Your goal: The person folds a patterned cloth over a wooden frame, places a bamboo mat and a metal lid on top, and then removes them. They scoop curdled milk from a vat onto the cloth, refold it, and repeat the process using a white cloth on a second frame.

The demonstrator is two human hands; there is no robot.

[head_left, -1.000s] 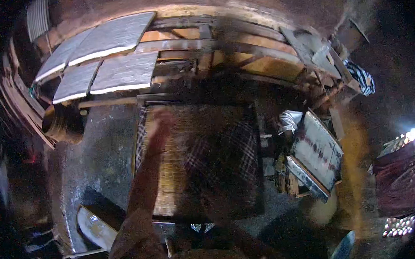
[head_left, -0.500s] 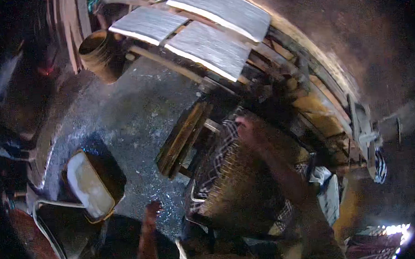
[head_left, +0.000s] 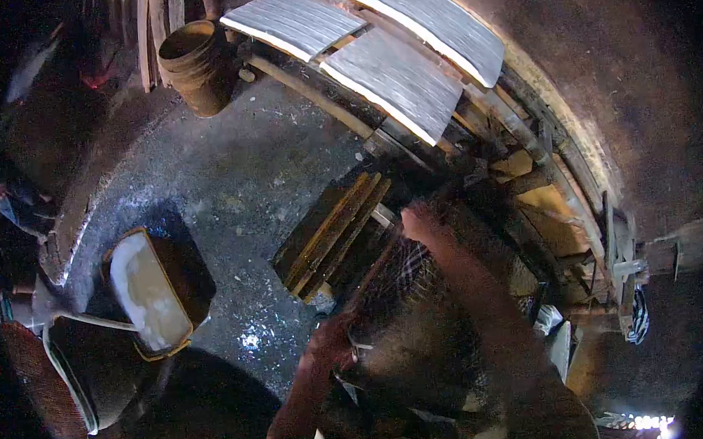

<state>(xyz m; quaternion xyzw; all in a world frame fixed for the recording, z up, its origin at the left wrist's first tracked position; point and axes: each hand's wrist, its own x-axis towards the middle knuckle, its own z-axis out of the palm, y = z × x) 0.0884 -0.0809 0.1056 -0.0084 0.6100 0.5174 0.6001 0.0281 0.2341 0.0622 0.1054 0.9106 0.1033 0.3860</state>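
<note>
Right hand: right hand [head_left: 421,220] lies at the far upper edge of the woven frame [head_left: 409,328], fingers curled onto that edge; the view is blurred, so whether it truly clamps the edge cannot be told.
Left hand: left hand [head_left: 326,340] is at the near left edge of the woven frame, fingers closed round the rim there, gripping it.
Woven frame: a flat mesh-like screen with a checked cloth [head_left: 406,268] showing at it; held between both hands, tilted. Its long axis runs from the near left hand up and away to the right hand, far end pointing toward the grey slabs [head_left: 396,82].
Frame position: just right of the stack of wooden boards [head_left: 332,232], which lies on the grey floor [head_left: 238,170]; whether frame and boards touch cannot be told.
Wooden boards: long axis runs diagonally, roughly parallel to the frame's left edge.
Bucket: a rusty round bucket [head_left: 192,65] stands upright well beyond the frame, left of the grey slabs; its inside is dark, contents not readable.
Tub: a rectangular tub [head_left: 149,294] sits well left of the frame, tilted, with a pale coating across its inside.
Grey slabs: three flat sheets resting on a timber rack [head_left: 541,194] beyond the frame.
</note>
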